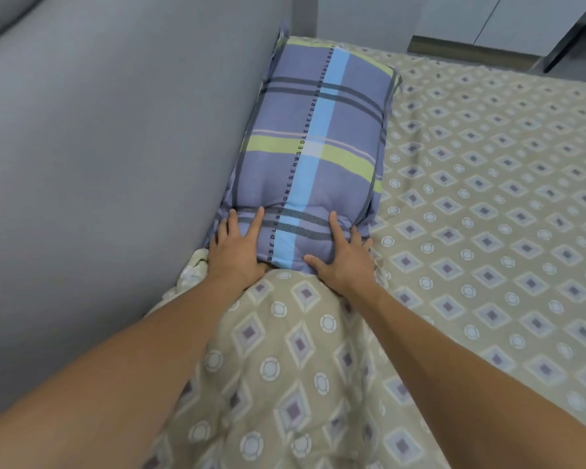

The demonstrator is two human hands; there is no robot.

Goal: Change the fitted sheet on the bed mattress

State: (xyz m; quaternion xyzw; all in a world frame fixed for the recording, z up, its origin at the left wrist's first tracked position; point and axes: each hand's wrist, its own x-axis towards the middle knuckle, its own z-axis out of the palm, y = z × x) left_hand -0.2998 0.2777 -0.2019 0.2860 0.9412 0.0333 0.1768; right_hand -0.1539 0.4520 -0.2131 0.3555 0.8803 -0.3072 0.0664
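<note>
At the centre of the frame a plump, oblong pillow [313,154] lies lengthwise along a smooth grey padded headboard [109,157] that fills the left side; its case is woven-looking cotton in a lavender plaid with lime-yellow bands, dark double lines and one sky-blue stripe, beside which runs a column of small black capitals (only fragments such as "BEFORE" and "SEDLE" can be read). The left hand [236,250] lies flat on the pillow's near left corner, fingers straight and spread, touching the cloth without gripping it. The right hand [342,257] presses the near right corner in the same way, fingers fanned wide and the thumb stretched along the pillow's near edge. The fitted sheet [494,211] covers the mattress across the right and lower frame, a thin beige fabric printed with mauve diamonds and pale rings; at lower centre, between the forearms, it rises in a soft rumpled mound.
</note>
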